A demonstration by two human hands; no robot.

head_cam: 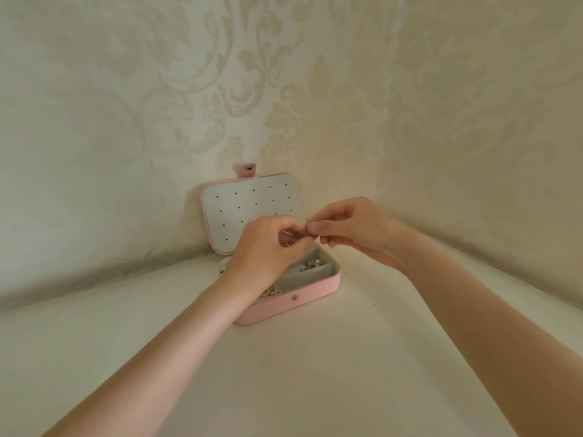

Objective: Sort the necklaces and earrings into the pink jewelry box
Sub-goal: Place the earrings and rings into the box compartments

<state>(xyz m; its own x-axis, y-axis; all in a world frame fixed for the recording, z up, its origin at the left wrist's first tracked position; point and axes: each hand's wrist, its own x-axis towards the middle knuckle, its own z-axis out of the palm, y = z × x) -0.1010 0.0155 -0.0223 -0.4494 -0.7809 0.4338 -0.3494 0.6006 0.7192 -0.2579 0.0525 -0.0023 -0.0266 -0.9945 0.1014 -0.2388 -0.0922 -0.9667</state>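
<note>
Head view: both hands' fingers pinch tiny earring (306, 230) above open pink jewelry box (318, 287).

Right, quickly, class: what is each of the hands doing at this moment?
Left hand: fingers curled, pinching a small piece of jewelry, too tiny to identify.
Right hand: fingertips pinching the same small piece above the pink jewelry box.

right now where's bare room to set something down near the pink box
Bare white surface in front of the pink jewelry box, between the forearms, and to its left and right. Crowded: above the box, where the left hand and right hand pinch something small.
</note>
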